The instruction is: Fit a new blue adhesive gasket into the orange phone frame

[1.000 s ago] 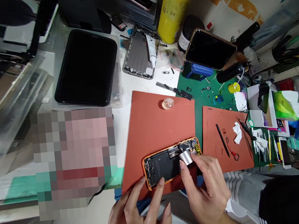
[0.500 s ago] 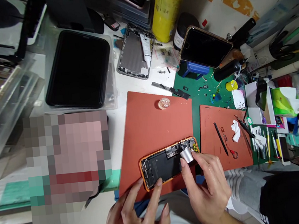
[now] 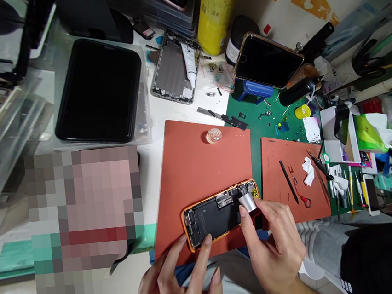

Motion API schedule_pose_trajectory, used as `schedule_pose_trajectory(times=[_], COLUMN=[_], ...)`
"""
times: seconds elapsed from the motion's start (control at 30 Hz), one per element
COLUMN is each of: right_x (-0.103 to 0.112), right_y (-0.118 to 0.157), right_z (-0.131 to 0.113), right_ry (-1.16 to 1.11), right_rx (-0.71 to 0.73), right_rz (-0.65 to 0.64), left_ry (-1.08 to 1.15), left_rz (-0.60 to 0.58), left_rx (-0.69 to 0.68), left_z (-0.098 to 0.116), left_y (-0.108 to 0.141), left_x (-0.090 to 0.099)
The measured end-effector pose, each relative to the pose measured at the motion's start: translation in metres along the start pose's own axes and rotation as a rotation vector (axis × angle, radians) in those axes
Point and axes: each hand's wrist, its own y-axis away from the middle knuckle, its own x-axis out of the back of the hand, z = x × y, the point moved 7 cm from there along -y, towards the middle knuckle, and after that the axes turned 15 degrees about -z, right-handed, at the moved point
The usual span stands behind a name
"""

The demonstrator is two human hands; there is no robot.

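An opened phone with an orange frame (image 3: pixel 219 214) lies tilted on the red-brown mat (image 3: pixel 198 165), its inner parts facing up. My left hand (image 3: pixel 184 277) has its fingers spread, two of them touching the phone's lower left end and edge. Between the thumb and forefinger of my right hand (image 3: pixel 275 245) is a small silver cylinder (image 3: pixel 247 203), held over the phone's right end. The tip below the cylinder is too small to make out. Further up the mat stands a small clear round jar (image 3: pixel 214 136).
A second mat (image 3: pixel 275 181) at the right bears a black stick (image 3: pixel 288 182), tweezers and crumpled tissue. Behind are a grey phone housing (image 3: pixel 171 71) with a white tube, a yellow can (image 3: pixel 218 15) and a propped phone (image 3: pixel 267 60). A black tablet (image 3: pixel 98 91) lies at the left.
My right hand has shifted slightly to the right with the silver cylinder. My left hand keeps its place on the phone. The camera view has moved a little.
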Motion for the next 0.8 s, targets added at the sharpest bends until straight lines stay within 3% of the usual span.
schedule_pose_trajectory(times=[0.8], right_x=[0.0077], right_y=[-0.0013], right_z=[0.0005], right_ry=[0.015], right_rx=[-0.012], right_rz=[0.043], left_ry=[0.018], left_rz=[0.007], left_rx=[-0.008], left_z=[0.0014], left_y=[-0.0040], left_x=[0.0019])
